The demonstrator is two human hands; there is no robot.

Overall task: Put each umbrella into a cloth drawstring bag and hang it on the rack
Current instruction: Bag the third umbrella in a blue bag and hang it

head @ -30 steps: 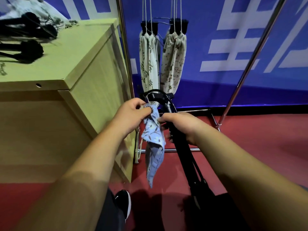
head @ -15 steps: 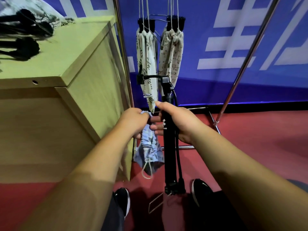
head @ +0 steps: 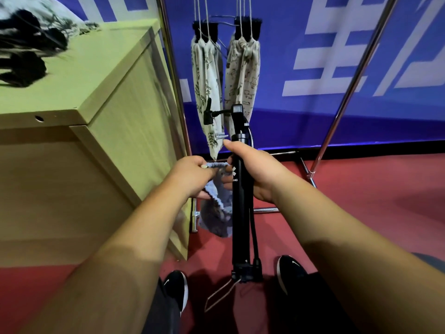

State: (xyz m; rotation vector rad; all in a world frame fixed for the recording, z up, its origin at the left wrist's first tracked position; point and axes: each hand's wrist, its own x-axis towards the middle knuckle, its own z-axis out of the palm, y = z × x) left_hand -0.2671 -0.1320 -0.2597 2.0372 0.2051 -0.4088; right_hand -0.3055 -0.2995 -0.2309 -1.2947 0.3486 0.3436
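My right hand (head: 261, 173) grips a long black pole-shaped item (head: 240, 225) that stands upright, with a thin hose along it and a wire foot at its lower end. My left hand (head: 192, 175) pinches the gathered mouth of a light blue floral drawstring bag (head: 215, 213), which hangs bunched just left of the pole. Two filled cream printed bags (head: 207, 88) (head: 244, 75) hang by their cords on the metal rack (head: 173, 75) straight ahead. Black folded umbrellas (head: 26, 66) lie on the cabinet top at far left.
A tall wooden cabinet (head: 96, 75) stands close on my left, its corner near my left forearm. A slanted rack pole (head: 349, 88) runs down at right to the red floor. My black shoes (head: 177, 288) (head: 290, 271) are on either side of the pole's foot.
The black pole swung from a slant to upright. The blue bag, first hanging long, is bunched up at its mouth between my hands.
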